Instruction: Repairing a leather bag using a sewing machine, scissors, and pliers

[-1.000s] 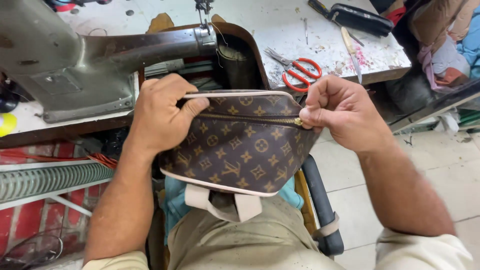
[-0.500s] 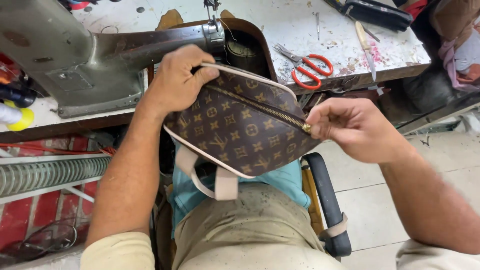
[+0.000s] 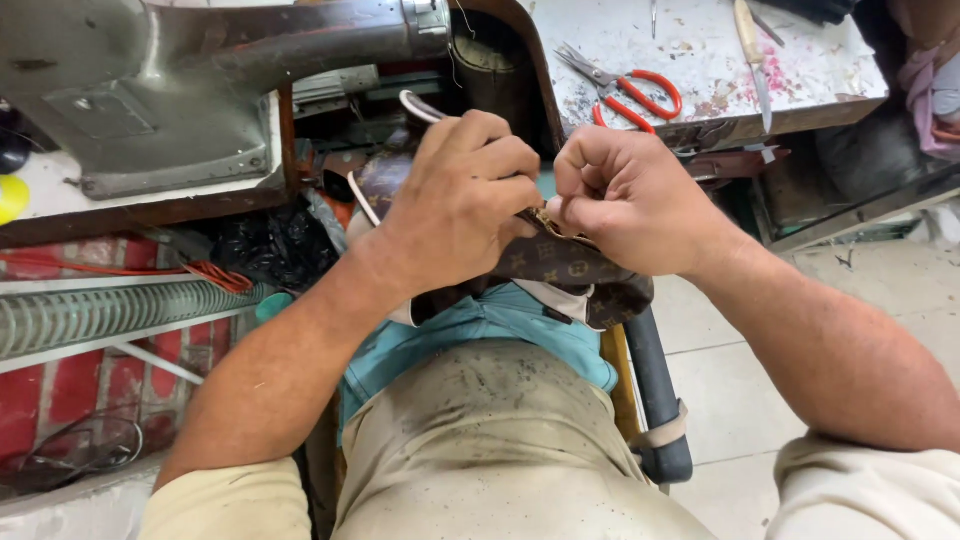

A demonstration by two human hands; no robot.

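A brown patterned bag with a beige strap lies over my lap, mostly hidden under my hands. My left hand grips its upper edge, fingers curled over it. Close beside it, my right hand is closed in a fist and pinches the small zip pull at the bag's top. The two hands almost touch above the bag.
A grey sewing machine stands on the wooden bench at the upper left. Red-handled scissors and a knife lie on the stained white worktop. A ribbed hose runs at left. Tiled floor is at the right.
The bag has turned and dropped lower onto my lap. My right hand has moved left along the zip, closing the gap to my left hand.
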